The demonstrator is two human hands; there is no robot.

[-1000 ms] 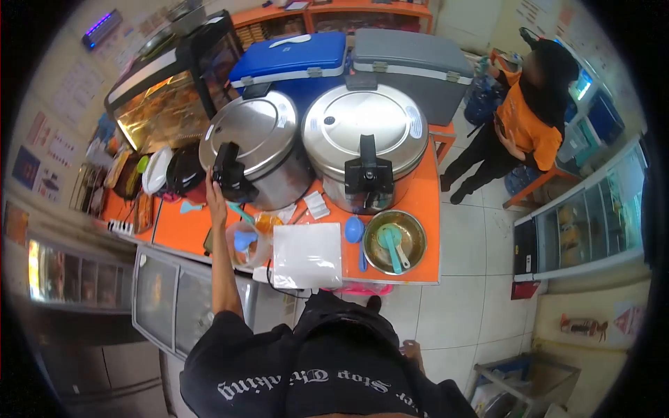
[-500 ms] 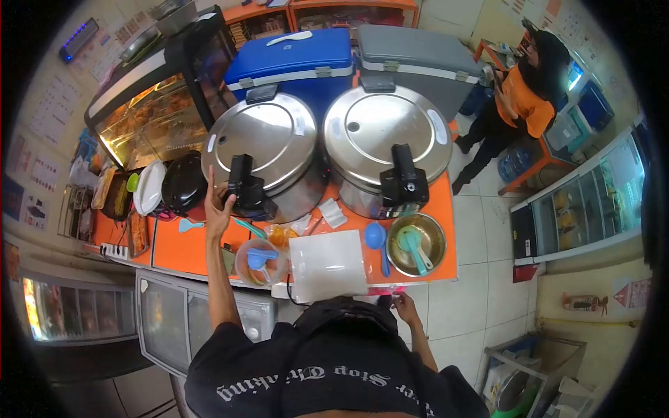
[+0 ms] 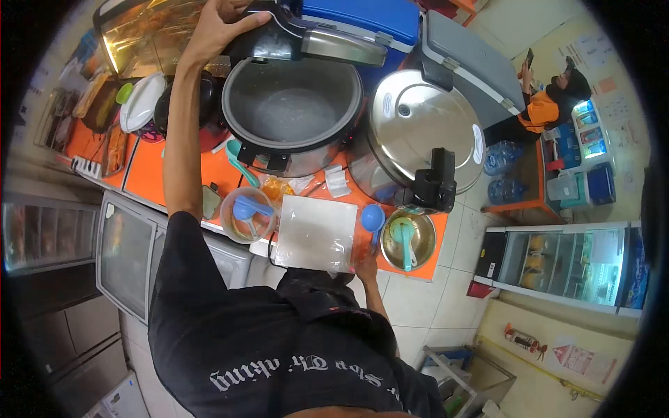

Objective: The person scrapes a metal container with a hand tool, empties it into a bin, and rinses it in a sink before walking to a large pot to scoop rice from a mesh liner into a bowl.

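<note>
At the top, my left hand (image 3: 217,31) grips the black front part of the raised lid (image 3: 341,46) of the left cooker. Below that lid, the dark pot (image 3: 293,104) stands open, with a little steam or residue inside. My right hand (image 3: 366,265) is at the counter's front edge, by the handle of a blue ladle (image 3: 373,218); its fingers are too small to make out. Between my arms lies a white plastic-covered sheet (image 3: 316,233). The right cooker (image 3: 425,118) has its lid closed. A bowl (image 3: 424,259) holds a teal ladle (image 3: 406,244).
A clear tub (image 3: 228,221) with blue scoops stands left of the sheet. Behind are a glass food warmer (image 3: 160,35), a blue cooler (image 3: 362,17) and a grey cooler (image 3: 467,63). A person in orange (image 3: 542,111) is at the right, beside water bottles (image 3: 503,159).
The left cooker's lid has swung up with my left hand on it. My right hand has moved up to the counter edge. The whole view has shifted and turned.
</note>
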